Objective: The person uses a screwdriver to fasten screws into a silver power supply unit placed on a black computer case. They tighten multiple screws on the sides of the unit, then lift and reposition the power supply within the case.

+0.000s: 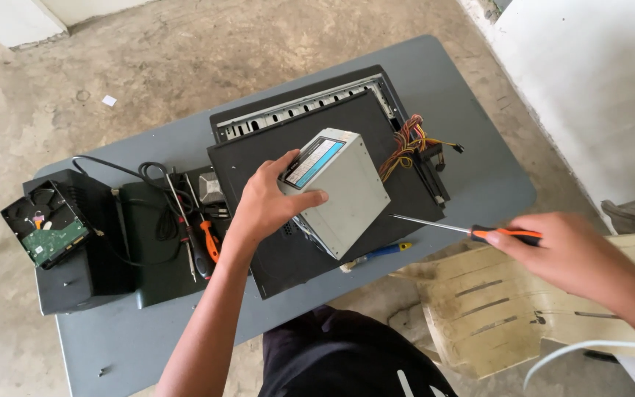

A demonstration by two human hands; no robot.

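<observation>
A: Which step would you say this is?

B: The left hand (262, 209) has its fingers and thumb clamped on a grey metal power supply unit (339, 190), holding it tilted above the black side panel (288, 176) that lies over the computer case (310, 103). I'd judge the unit is being lifted clear of the case, or turned over for a look; from this view I cannot tell which.

A: Is it loose?

B: Not wholly. Its bundle of coloured wires (406, 147) runs off the far end toward the right edge of the case (where exactly the plugs end is hard to see).

A: And the other hand?

B: The right hand (564, 254) is out over a cream plastic chair (494, 309), well apart from the unit, fingers closed around the orange-and-black handle of a long screwdriver (472, 231). The shaft points back toward the unit without touching it.

A: What does the next move call for?

B: In my judgement, a steady one-handed grip on a tilted box, and care that the wires don't snag as it moves.

A: Anything else on the grey table (479, 176)?

B: A bare hard drive (47, 220) on a black box (75, 272) at the left, a smaller orange screwdriver (209, 239) among black cables (152, 209), and a blue-handled tool (376, 254) peeking from under the panel.
</observation>
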